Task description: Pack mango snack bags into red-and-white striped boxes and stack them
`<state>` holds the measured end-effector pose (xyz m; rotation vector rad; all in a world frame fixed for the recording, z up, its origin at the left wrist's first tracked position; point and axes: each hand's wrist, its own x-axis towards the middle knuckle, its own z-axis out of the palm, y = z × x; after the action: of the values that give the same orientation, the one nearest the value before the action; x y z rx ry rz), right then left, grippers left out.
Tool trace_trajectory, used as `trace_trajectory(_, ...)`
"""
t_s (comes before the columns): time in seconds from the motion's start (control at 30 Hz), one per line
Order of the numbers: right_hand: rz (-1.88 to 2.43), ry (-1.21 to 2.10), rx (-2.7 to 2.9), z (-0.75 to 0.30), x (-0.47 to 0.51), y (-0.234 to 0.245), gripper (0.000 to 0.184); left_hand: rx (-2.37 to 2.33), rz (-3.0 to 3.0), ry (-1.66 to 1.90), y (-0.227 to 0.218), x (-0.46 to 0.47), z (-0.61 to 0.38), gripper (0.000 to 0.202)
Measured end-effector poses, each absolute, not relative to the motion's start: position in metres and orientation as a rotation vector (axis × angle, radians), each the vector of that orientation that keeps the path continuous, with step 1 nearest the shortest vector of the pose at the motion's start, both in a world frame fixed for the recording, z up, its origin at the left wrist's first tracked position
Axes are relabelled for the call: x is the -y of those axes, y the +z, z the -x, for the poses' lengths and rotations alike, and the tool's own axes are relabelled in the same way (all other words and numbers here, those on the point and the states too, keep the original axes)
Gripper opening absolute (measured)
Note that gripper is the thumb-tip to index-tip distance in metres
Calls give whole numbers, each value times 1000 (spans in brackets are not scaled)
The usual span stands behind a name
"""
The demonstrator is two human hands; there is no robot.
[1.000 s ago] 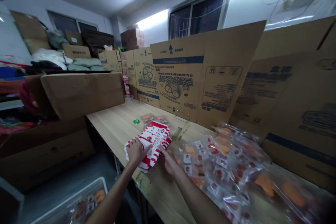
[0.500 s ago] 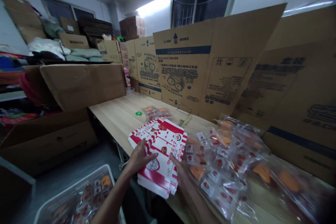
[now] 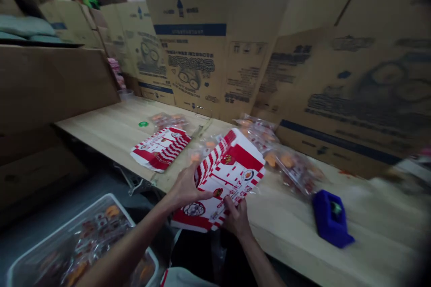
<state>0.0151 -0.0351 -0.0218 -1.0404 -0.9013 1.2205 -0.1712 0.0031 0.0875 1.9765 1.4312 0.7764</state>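
Observation:
A red-and-white printed paper food box (image 3: 232, 175) is held up in front of me, tilted over the table's front edge; it looks partly flattened. My left hand (image 3: 188, 188) grips its left side, thumb across the printed face. My right hand (image 3: 237, 217) holds the lower right edge, thumb on the front and the other fingers mostly hidden behind it. To the left, more flat red-and-white boxes (image 3: 161, 148) lie on the table. Clear bags with orange and red contents (image 3: 283, 159) lie behind and to the right of the held box.
A blue tape dispenser (image 3: 332, 219) stands on the wooden table (image 3: 367, 237) at right. Below left is a white-rimmed bin (image 3: 111, 197) of packaged items. Tall cardboard sheets (image 3: 202, 54) line the table's back. A green tape roll (image 3: 143, 124) lies far left.
The view has swung right and come closer. Some boxes now lie on the table at left, while my hands hold a tilted one further right. The blue dispenser has come into view.

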Motion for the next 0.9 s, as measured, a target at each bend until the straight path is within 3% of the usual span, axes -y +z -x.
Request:
trace_trajectory(0.1, 1108, 1233, 962, -46, 71, -30, 48, -1315, -2393, 546, 110, -4, 138, 69)
trace_trajectory(0.23, 1245, 1300, 1024, -74, 126, -44, 38, -1055, -2706, 227, 108, -2, 93, 61)
trace_trajectory(0.4, 1395, 946, 933, -85, 169, -44, 24, -849, -2822, -4, 85, 9, 55, 63)
trace_trajectory(0.53, 1442, 514, 1054, -94, 175, -4, 20, -945, -2857, -37, 72, 12, 45, 98)
trace_trajectory(0.6, 1461, 319, 1224, -104, 166, 22, 24, -1022, -2837, -23, 69, 13, 43, 103)
trace_trajectory(0.77, 1692, 227, 1690, -121, 114, 74, 32, -1167, -2794, -60, 73, 19, 36, 77)
trace_trajectory(0.9, 1959, 272, 1964, -110, 79, 96, 27, -1186, -2807, -74, 77, 24, 34, 72)
